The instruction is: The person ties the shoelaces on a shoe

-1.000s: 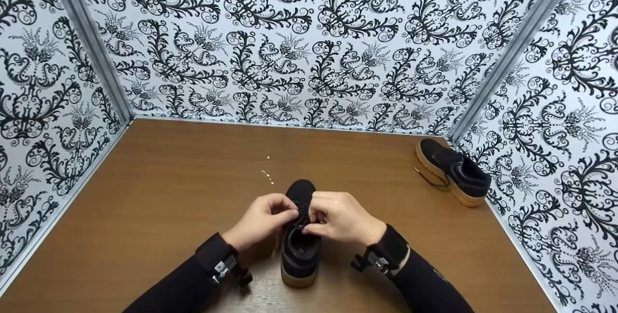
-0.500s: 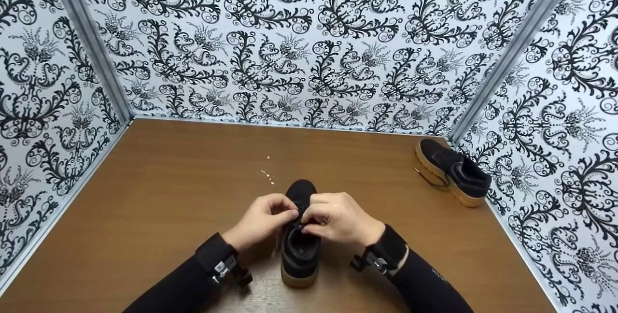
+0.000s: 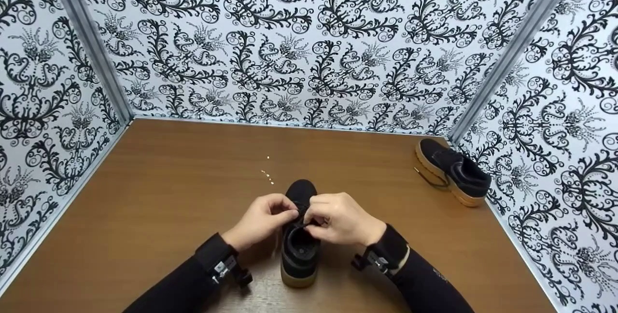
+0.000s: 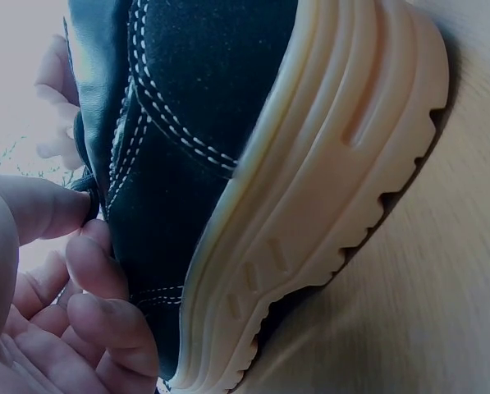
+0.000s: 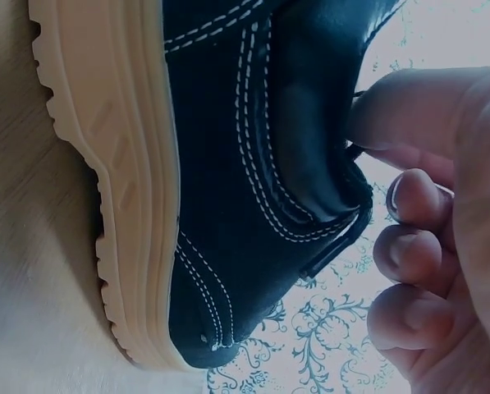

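The shoe [image 3: 299, 261] is standing upright on its tan sole [image 4: 310, 156], around the near middle of the bench [image 3: 183, 182], its toe pointing away from the person and its heel facing them. Both hands are meeting over its front, just ahead of the foot hole. The left hand [image 3: 264, 219] is pinching the dark lace [image 4: 91, 201] between thumb and forefinger, its other fingers curling along the shoe's side. The right hand [image 3: 340, 219] is also pinching lace, thumb against forefinger, with the remaining fingers bending loosely beneath. I am not managing to make out the knot or loop, if any, because the fingers are covering it.

To my eye, the person is handling the lace at the top of the lacing, perhaps tying or loosening it. The next move seems to be calling for a firm pinch on both sides and an even pull, without the shoe tipping.

As for writing, I am reading none: a faint mark is showing on the insole [image 3: 302, 251] and a small print on the right sleeve [image 3: 420, 274], both too small to tell.

Farther out, the other shoe [image 3: 454, 170] is resting by the right wall [image 3: 555, 124], a loose lace [image 3: 429, 180] trailing beside it. A few white specks [image 3: 267, 175] are lying beyond the toe, and the back wall [image 3: 270, 47] is carrying black scrollwork on white.
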`<state>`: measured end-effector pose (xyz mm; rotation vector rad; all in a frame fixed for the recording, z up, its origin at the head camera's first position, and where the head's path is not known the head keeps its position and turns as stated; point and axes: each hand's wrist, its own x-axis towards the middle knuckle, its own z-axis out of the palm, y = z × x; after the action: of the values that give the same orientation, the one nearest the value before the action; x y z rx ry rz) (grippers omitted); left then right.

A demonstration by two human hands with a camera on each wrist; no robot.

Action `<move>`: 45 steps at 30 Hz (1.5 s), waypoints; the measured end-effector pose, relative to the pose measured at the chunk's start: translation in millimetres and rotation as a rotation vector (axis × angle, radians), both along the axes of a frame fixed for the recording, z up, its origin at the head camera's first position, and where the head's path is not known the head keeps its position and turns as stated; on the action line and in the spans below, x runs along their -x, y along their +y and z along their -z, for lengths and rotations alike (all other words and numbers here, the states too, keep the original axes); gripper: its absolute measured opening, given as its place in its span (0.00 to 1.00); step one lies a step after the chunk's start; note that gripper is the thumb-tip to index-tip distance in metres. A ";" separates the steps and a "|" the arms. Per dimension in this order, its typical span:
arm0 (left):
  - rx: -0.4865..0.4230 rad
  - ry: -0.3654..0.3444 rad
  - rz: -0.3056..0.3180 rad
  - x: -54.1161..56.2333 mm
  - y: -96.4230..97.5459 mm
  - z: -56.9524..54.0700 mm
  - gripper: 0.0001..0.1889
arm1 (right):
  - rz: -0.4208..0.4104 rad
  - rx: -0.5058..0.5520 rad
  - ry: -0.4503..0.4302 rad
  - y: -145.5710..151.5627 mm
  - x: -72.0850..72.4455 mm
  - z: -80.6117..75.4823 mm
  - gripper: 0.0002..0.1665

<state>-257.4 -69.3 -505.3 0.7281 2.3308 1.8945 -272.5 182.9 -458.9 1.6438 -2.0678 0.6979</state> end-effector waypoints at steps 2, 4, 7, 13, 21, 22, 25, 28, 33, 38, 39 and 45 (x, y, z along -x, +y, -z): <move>0.001 0.000 0.000 -0.5 -0.1 -0.2 0.04 | 0.012 -0.006 -0.005 0.9 0.2 0.1 0.12; 0.004 0.000 -0.001 -0.9 -0.1 -0.4 0.04 | 0.021 -0.010 -0.011 2.4 0.8 0.1 0.12; 0.003 -0.003 0.001 -1.0 0.0 -0.6 0.04 | 0.028 -0.009 -0.031 4.7 1.9 -0.2 0.13; -0.004 -0.007 0.002 -1.1 -0.1 -1.3 0.04 | 0.037 -0.012 -0.092 10.4 5.0 -2.1 0.13; -0.013 -0.018 0.017 -2.7 -1.7 -3.9 0.04 | 0.020 0.002 -0.309 20.7 14.3 -0.2 0.11; -0.013 -0.021 0.020 -2.7 -2.0 -4.1 0.04 | 0.013 0.011 -0.358 21.7 15.4 0.3 0.11; -0.007 -0.022 0.031 -2.3 -3.2 -4.6 0.04 | 0.007 0.041 -0.488 24.2 17.9 1.6 0.11; 0.003 -0.017 0.052 -0.7 -5.3 -5.5 0.04 | 0.037 0.043 -0.595 26.1 18.5 1.2 0.09; 0.027 -0.020 0.083 1.7 -8.8 -7.6 0.06 | 0.054 0.039 -0.722 28.6 21.5 1.2 0.07; 0.020 -0.041 0.105 2.8 -10.1 -9.1 0.07 | 0.012 0.063 -0.824 34.8 28.4 5.1 0.07; 0.022 -0.037 0.107 2.9 -10.2 -9.3 0.07 | 0.005 0.066 -0.844 35.7 29.3 5.4 0.06; 0.043 -0.011 0.116 3.4 -11.9 -11.1 0.06 | -0.045 0.079 -0.884 39.2 34.5 8.9 0.05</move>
<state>-260.7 -81.2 -494.2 0.8264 2.2619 1.7904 -307.0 222.2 -467.8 1.4721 -2.4930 1.7342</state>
